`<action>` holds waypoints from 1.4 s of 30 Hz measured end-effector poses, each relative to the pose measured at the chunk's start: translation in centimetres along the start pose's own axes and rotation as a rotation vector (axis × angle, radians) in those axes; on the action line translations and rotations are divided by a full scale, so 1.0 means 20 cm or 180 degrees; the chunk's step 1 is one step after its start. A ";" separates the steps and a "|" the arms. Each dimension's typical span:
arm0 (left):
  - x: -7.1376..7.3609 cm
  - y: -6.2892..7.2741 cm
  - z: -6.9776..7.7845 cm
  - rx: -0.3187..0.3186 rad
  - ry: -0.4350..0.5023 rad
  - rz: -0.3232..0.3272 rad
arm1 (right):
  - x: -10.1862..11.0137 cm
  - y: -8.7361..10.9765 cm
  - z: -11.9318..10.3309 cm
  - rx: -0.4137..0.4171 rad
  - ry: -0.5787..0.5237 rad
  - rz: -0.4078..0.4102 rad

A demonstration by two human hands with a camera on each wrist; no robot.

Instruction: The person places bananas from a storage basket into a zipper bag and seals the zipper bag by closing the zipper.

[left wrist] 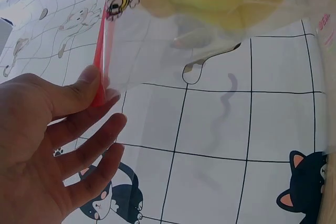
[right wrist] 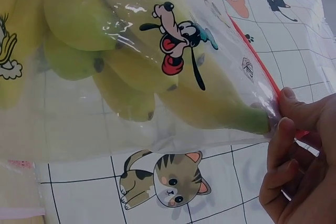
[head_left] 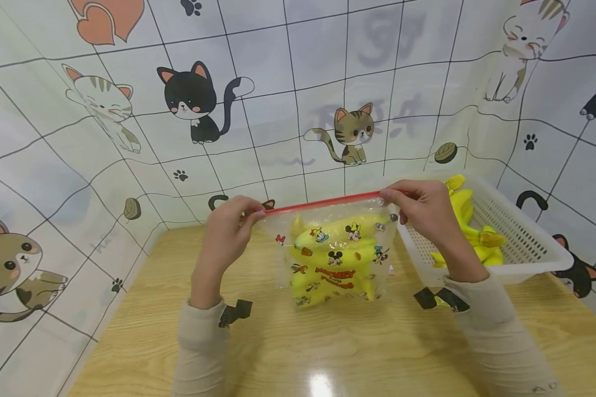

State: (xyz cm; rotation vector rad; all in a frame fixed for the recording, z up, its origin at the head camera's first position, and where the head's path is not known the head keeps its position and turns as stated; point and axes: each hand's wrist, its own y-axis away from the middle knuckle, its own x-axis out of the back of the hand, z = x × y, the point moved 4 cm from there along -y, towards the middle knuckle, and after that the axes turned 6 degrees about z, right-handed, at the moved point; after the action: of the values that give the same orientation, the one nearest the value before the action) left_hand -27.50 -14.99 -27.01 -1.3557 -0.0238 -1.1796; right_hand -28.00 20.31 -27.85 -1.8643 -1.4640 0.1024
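Observation:
A clear zip bag (head_left: 335, 253) printed with cartoon characters hangs upright over the table, its red zip strip (head_left: 323, 204) stretched along the top. Yellow bananas (right wrist: 131, 77) fill it and show through the plastic. My left hand (head_left: 230, 231) pinches the strip's left end between thumb and forefinger; in the left wrist view its other fingers (left wrist: 105, 169) are spread away from the bag. At the opposite top corner, my right hand (head_left: 424, 212) pinches the red strip, as the right wrist view also shows.
A white plastic basket (head_left: 531, 253) with perforated sides stands on the right, with more bananas (head_left: 477, 231) in it. Light wood table (head_left: 258, 353) lies beneath. A cat-printed cloth (head_left: 273, 110) rises behind and at both sides.

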 end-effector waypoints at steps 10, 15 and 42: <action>0.03 0.01 -0.02 -0.0062 -0.0097 -0.0019 | -0.01 -0.01 0.00 0.0068 -0.0065 -0.0080; 0.03 0.01 -0.01 -0.0055 0.0014 -0.0043 | 0.00 -0.01 0.02 -0.0029 -0.0064 -0.0172; -0.15 0.12 -0.25 0.1709 0.1978 -0.1691 | -0.15 0.09 0.23 -0.0795 0.0089 -0.3019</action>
State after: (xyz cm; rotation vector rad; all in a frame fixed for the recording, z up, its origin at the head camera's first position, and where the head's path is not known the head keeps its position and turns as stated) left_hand -30.28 -17.34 -32.08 -0.4794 -0.2492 -1.8415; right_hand -29.75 19.94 -33.27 -1.1524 -2.2538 -0.5765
